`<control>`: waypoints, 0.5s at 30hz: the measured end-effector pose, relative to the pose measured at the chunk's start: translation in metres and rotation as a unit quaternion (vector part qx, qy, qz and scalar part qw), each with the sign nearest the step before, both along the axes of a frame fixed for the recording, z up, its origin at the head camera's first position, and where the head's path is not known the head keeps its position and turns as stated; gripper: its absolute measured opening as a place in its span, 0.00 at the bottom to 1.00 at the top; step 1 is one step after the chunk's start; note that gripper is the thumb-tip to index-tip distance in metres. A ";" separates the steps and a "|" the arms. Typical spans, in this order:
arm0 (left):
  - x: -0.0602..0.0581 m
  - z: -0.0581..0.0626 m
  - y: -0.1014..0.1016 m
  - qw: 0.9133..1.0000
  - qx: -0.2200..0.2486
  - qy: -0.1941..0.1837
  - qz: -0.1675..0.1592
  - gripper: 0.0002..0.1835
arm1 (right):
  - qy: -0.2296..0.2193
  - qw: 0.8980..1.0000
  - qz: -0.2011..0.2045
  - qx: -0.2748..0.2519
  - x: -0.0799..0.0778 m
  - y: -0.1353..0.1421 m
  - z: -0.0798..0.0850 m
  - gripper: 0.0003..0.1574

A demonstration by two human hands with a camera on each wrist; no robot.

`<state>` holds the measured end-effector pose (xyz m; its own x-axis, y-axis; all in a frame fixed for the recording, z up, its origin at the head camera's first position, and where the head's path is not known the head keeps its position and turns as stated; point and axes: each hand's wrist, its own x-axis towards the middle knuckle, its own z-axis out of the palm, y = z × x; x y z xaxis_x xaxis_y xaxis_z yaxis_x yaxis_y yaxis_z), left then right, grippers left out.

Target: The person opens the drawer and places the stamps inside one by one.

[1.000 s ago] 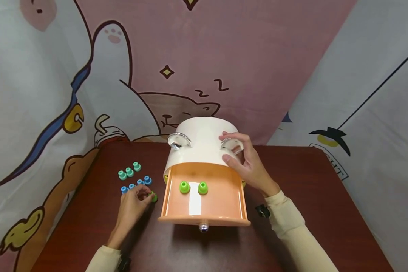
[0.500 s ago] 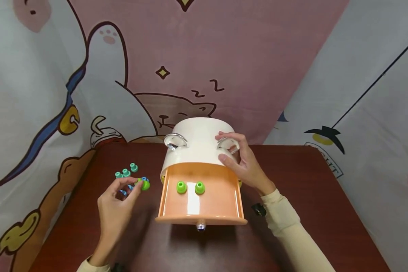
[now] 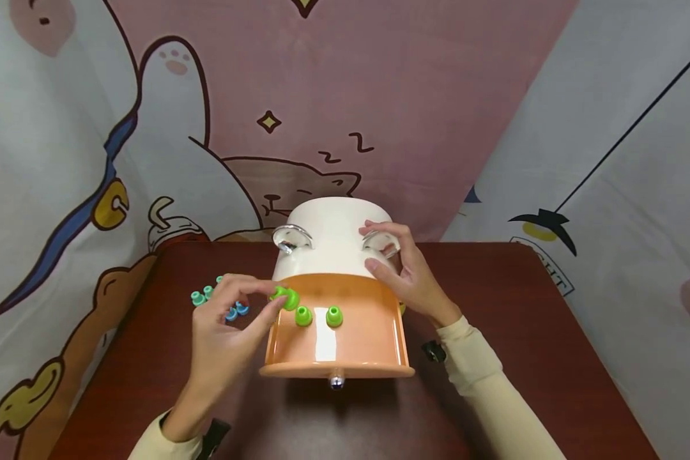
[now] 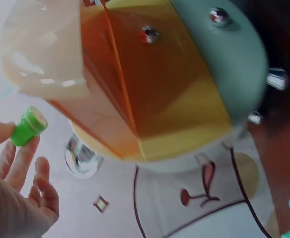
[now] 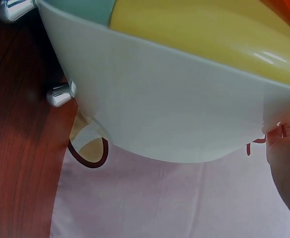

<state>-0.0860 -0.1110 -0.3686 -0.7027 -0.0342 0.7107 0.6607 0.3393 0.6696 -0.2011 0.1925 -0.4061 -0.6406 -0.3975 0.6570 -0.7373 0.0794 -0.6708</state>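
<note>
The left hand (image 3: 227,332), down on the table (image 3: 494,383) beside the blue pieces (image 3: 241,308) a second ago, is now raised and farther right, bringing its pinched green piece (image 3: 290,299) to the orange drawer's (image 3: 362,345) left edge in the head view. The hand now partly covers the rearmost teal piece (image 3: 220,279).

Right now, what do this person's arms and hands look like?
The left hand and right hand are bare. The left sleeve and right sleeve are plain pale cream. A small black object shows by each cuff; its details are too small to make out.
</note>
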 end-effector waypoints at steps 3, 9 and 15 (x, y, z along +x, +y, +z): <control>-0.006 0.007 0.012 0.999 -0.017 0.000 -0.035 0.16 | 0.001 1.000 0.000 -0.004 0.000 0.000 0.000 0.35; -0.017 0.010 0.031 0.995 -0.065 -0.010 -0.071 0.12 | -0.008 1.000 0.002 -0.009 0.001 0.000 0.001 0.35; -0.025 0.012 0.044 0.987 -0.113 -0.040 -0.109 0.11 | -0.003 1.000 -0.007 -0.007 0.001 -0.003 0.000 0.37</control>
